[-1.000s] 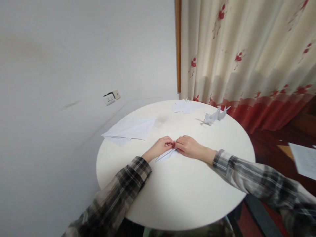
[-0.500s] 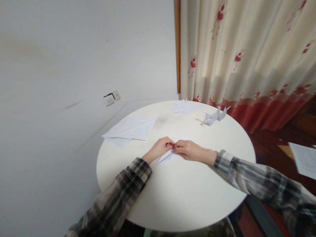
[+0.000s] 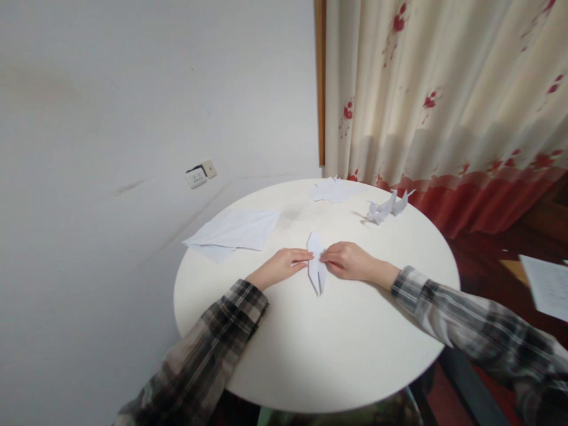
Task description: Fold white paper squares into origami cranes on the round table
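Note:
A narrow white folded paper (image 3: pixel 315 273) lies on the round white table (image 3: pixel 337 349), its long axis pointing toward me. Its far end tapers, and the near end splits into two pointed flaps. From the left, my left hand (image 3: pixel 280 266) reaches in with fingers stretched out, fingertips touching the paper's left edge and the thumb apart below them. At the right edge, my right hand (image 3: pixel 350 260) has its fingers pinched together on the paper.
White paper sheets (image 3: pixel 235 229) lie at the table's left. More paper (image 3: pixel 335 190) is at the far edge. White folded paper figures (image 3: pixel 386 207) stand at the back right. A wall with a socket (image 3: pixel 195 177) borders the left; a curtain (image 3: pixel 426 136) hangs behind.
Both hands were close together, covering much of the paper. They have moved apart to its two sides, and the paper now lies lengthwise, pointing toward me, in plain sight.

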Available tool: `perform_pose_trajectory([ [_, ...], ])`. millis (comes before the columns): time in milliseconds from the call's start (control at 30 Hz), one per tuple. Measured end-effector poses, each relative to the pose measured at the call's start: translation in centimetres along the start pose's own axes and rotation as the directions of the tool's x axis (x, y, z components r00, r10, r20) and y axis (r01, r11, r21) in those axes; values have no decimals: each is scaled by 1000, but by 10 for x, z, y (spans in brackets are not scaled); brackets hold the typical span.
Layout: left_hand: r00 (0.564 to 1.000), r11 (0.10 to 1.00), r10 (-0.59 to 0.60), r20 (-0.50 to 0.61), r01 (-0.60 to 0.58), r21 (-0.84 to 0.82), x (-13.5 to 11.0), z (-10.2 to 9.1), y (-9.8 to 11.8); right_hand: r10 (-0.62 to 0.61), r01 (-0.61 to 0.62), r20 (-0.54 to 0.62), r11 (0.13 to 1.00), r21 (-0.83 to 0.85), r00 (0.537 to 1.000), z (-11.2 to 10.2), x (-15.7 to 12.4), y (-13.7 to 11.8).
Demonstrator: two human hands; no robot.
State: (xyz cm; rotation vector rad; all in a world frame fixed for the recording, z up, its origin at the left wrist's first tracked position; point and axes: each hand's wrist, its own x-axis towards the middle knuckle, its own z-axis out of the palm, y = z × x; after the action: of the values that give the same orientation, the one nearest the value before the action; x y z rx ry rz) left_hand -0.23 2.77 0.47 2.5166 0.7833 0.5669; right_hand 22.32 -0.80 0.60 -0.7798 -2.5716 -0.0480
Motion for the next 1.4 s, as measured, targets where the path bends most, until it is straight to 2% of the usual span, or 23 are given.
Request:
perform_pose_trajectory([
  [200, 999, 999, -19, -47, 20, 32, 0, 2, 9, 93, -93, -16, 996, -9, 996, 3, 3, 1],
  [400, 994, 998, -37, -100, 42, 48, 2, 6, 7, 136, -134, -37, 989, 70, 990, 6, 2, 1],
  [533, 994, 997, -43, -96, 49, 55, 2, 7, 7, 173, -170, -22, 980, 105, 985, 5, 2, 1],
  [733, 998, 992, -46, -32, 50, 116, 1, 8, 5, 178, -178, 9, 977, 114, 984, 4, 4, -1],
  [900, 997, 982, -42, 66, 29, 189, 2, 9, -2, 175, -176, 16, 980, 95, 984, 4, 6, -5],
  [1033, 988, 970, -78, 130, 45, 240, 3, 8, -2, 176, -177, 19, 982, 66, 984, 6, 7, -8],
  [1233, 960, 957, -160, 231, 93, 275, 6, 3, 11, 171, -172, 36, 984, 39, 985, 10, 5, -12],
  [1400, 946, 940, -197, 257, 108, 323, 6, 3, 11, 163, -165, 45, 986, 33, 985, 8, 6, -13],
])
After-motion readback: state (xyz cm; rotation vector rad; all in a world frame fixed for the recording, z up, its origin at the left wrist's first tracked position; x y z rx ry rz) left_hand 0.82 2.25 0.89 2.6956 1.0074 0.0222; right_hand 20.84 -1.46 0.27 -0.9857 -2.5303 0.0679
